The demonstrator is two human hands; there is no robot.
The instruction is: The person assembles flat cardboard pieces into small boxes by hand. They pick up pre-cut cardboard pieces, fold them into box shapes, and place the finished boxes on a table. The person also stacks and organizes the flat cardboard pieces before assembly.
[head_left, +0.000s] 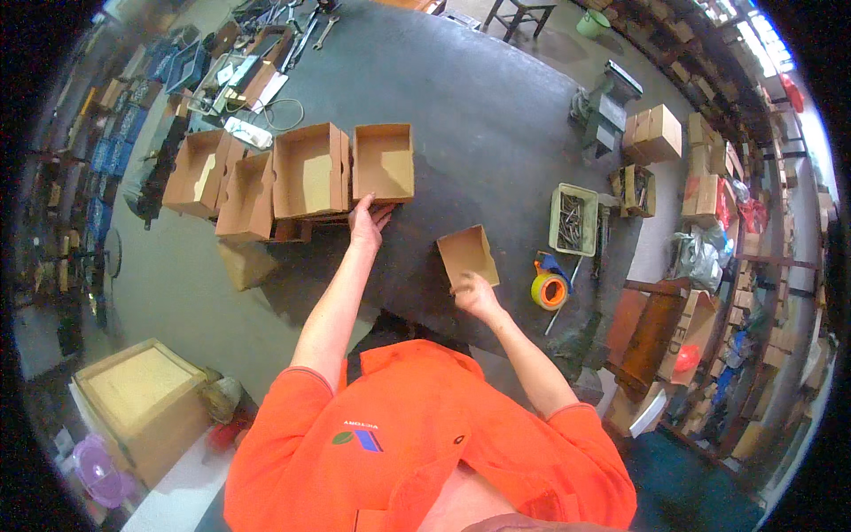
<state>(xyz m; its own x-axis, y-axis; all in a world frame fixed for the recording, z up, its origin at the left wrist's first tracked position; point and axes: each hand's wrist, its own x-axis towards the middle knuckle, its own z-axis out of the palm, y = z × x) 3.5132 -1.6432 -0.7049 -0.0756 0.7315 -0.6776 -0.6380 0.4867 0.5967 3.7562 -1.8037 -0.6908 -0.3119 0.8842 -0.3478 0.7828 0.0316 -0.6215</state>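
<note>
My left hand grips the near edge of an open brown cardboard box, the rightmost in a row on the dark table. Its thumb lies at the rim and the fingers go under the near side. Left of it stand more open cardboard boxes, with nothing seen inside them. Nearer to me, my right hand is closed at the near edge of a smaller cardboard box, which sits tilted on the table. The right fingers are slightly blurred.
Right of the hands lie a tape dispenser and a pale green tray of metal parts. A bench vise stands at the far right edge. Spanners and tool trays fill the far left. Shelves line both sides.
</note>
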